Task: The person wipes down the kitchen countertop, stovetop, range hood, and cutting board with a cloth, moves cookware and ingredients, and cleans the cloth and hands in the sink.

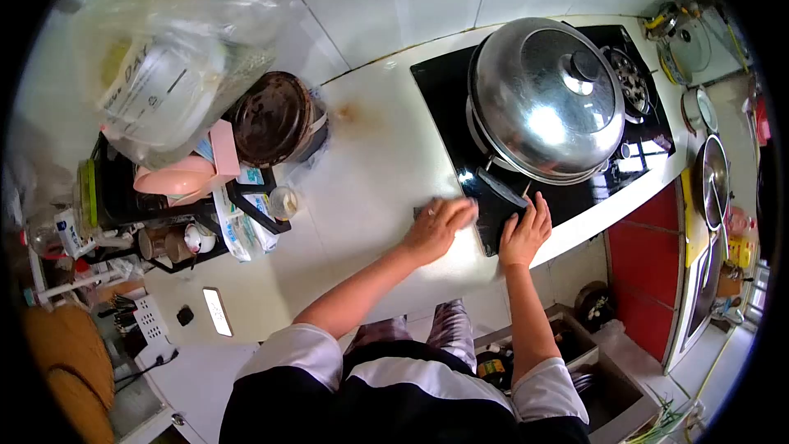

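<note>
My left hand (442, 228) is over the counter at the cooktop's left edge. Its fingers are curled, and a small greyish patch shows at their tips; I cannot make out what it is. My right hand (526, 234) lies at the front edge of the black glass cooktop (575, 207), fingers stretched forward and thumb apart. Its fingertips are close to the end of a dark pan handle (500, 188); whether they touch it is unclear. Behind the handle, a large pan on the burner is covered by a domed metal lid (526, 90) with a black knob (585, 67).
A dark round lid (273, 117) tops a container on the left, beside a plastic bag (177, 74) and a black rack (123, 197) with pink dishes. A phone (218, 312) lies on the counter. Below stands an open drawer (625, 411); a metal pan (712, 181) is far right.
</note>
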Demonstrator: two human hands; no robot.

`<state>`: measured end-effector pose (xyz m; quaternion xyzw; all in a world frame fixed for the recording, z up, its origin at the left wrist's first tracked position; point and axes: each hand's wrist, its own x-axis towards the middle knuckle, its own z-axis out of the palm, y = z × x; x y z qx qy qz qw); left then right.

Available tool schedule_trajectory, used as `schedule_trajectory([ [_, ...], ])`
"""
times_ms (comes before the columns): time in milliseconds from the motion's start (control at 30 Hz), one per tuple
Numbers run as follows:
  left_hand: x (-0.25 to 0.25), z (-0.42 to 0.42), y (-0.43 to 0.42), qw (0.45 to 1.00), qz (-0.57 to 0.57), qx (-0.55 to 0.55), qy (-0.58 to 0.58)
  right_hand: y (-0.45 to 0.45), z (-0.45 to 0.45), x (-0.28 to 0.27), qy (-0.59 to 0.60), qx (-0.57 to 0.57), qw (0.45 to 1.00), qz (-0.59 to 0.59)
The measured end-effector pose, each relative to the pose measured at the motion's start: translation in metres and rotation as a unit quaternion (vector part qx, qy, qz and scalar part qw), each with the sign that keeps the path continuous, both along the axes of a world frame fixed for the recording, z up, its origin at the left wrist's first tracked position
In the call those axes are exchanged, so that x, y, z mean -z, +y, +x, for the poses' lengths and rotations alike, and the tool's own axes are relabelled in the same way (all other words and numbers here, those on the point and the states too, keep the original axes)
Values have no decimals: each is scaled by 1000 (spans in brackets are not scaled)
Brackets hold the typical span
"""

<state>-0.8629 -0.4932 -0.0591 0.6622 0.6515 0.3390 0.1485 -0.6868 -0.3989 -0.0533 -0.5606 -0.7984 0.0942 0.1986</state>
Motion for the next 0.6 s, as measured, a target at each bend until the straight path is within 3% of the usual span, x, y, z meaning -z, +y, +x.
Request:
schedule_trajectory([
  [100,15,-31,11,993,-29,110,-23,2,0,1,-3,3,1000,3],
  [167,33,-72,51,999,40,-7,-35,2,0,0,-5,5,1000,2],
  [233,17,-113,97,982,12,-177,70,2,-1,-1,-4,8,1000,-2],
  [267,21,-132,117,971,52,-223,63,3,0,0,-2,3,1000,1],
  [300,24,-147,130,967,108,-217,80,3,0,-2,-1,3,1000,1],
  [467,29,-160,147,958,109,-190,187,3,-1,0,-8,6,1000,6],
  [600,30,-174,152,972,105,-175,113,3,0,2,-3,-1,1000,6],
])
